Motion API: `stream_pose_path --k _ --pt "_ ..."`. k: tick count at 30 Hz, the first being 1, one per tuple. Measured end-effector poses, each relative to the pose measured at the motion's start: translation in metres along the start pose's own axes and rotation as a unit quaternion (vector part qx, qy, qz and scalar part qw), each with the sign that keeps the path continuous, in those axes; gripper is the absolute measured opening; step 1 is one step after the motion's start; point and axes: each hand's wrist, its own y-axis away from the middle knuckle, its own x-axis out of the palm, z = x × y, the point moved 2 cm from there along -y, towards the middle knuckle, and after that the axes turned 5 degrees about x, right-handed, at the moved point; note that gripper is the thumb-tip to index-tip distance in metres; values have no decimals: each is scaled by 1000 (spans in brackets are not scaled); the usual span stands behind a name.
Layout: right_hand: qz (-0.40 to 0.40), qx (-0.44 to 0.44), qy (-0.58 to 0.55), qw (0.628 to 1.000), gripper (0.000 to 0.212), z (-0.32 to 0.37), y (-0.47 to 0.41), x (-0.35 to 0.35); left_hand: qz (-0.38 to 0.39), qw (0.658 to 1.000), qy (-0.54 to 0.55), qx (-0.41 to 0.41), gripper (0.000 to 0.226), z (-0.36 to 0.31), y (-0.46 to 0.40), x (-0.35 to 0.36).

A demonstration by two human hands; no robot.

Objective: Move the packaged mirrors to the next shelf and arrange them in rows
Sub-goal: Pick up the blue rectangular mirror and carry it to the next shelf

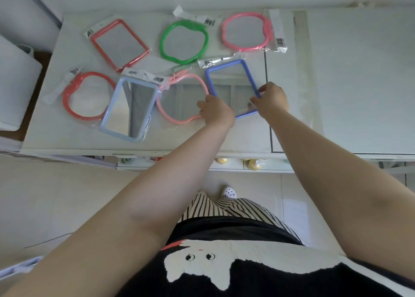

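I count seven mirrors on the shelf (67, 137) in two loose rows. My left hand (216, 110) and right hand (272, 101) pinch the blue mirror (226, 72), aligning it; straightening remains.

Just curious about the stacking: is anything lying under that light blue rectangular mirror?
Yes. The light blue mirror overlaps the red round mirror on one side and the light pink round mirror on the other. How much of each rim it covers cannot be seen.
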Motion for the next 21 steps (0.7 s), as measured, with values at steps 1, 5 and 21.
stream_pose_path --k 1,5,21 --pt "5 1 -12 1000 31 -1 0 0 -1 1000 4 -7 46 0 1 2" --pt "17 20 -68 997 34 -6 2 -7 -14 997 78 -22 43 3 2 0" --pt "57 44 -394 916 14 -50 75 -53 101 908 404 -42 33 12 57 -25"
